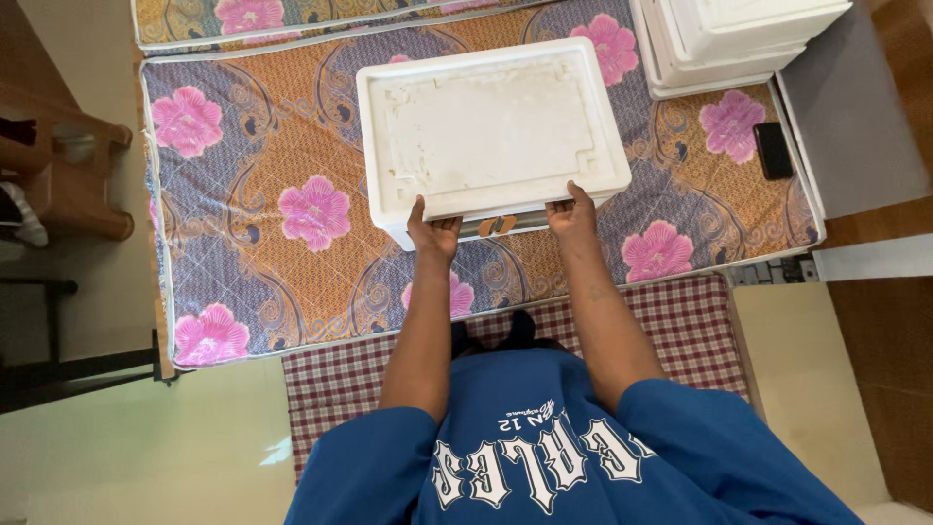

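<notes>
One floral quilted mattress (pixel 272 156) in orange, purple and pink covers the floor; on it lies one white rectangular foam box (pixel 486 131); beyond the box, a stack of white foam boxes (pixel 729 39); both hands, left hand (pixel 432 233) and right hand (pixel 573 216), grip the box's near edge, fingers curled under its rim; one black phone (pixel 773 149) lies right of the box.

Bare mattress (pixel 272 146) lies left of the foam box (pixel 491 131); stacked foam boxes (pixel 729 39) crowd its right.

My one camera sits on my head, looking steeply down past my chest, fairly high above the mattress (pixel 292 146) and floor mat (pixel 680 321).
</notes>
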